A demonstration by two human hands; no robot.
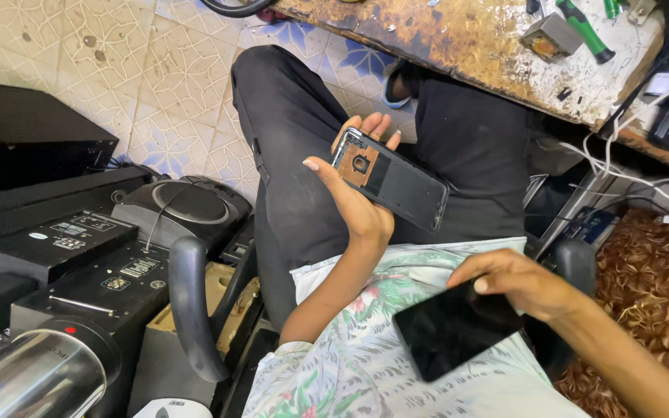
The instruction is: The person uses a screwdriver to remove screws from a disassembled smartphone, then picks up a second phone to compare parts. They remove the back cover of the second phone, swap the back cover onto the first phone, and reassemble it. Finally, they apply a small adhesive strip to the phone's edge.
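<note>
Black and bare inside, the phone back shell (392, 182) sits over the person's lap, copper-coloured plate and round camera opening showing at its upper end. The left hand (354, 193) has it, fingers (373, 128) wrapped behind and thumb hooked over the near edge, clamped on the shell and tilting its hollow side up to the camera. Down and to the right, the right hand (524, 282) grips a dark glass screen panel (454, 329) at its upper corner, fingers curled tight on it, the panel lying against the floral shirt (365, 356). Black trousers (296, 147) fill the space behind both pieces. Above them runs the rusty, paint-flecked bench (458, 46), carrying a green-handled screwdriver (586, 31) and a small metal block (551, 36). White cables (621, 166) trail off its right end. Off to the left, black speaker boxes (63, 248) are stacked on the patterned tile floor (141, 70).
</note>
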